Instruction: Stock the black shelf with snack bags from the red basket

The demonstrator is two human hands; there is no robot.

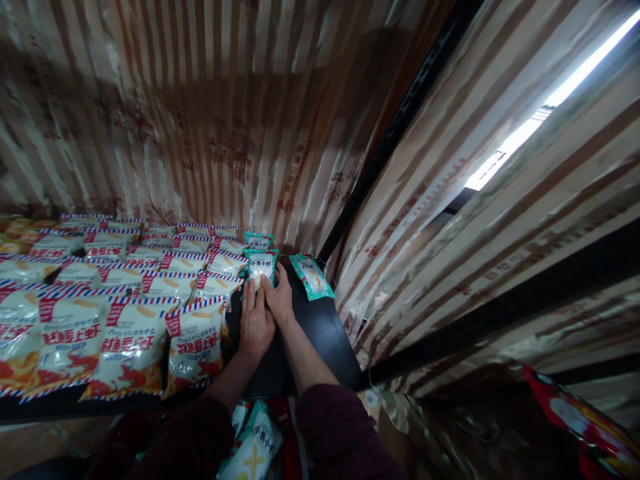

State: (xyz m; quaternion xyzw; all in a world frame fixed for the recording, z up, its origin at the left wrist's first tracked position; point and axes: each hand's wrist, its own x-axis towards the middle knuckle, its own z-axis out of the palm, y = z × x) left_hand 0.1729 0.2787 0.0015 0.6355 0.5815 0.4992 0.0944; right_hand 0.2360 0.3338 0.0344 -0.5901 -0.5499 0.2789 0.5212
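On a black shelf, a green-and-white snack bag lies at the right end of the rows of bags. My left hand rests at its lower edge, fingers stretched out and pointing forward. Beside it, my right hand touches the same bag's lower right side, its fingers partly bent around the edge. Just behind is another green bag, partly covered. A third green bag lies apart at the shelf's right edge.
Rows of white-and-red snack bags fill the shelf's left part. More green bags lie below, between my forearms. A black post and striped plastic sheeting stand behind. A red packet is at lower right.
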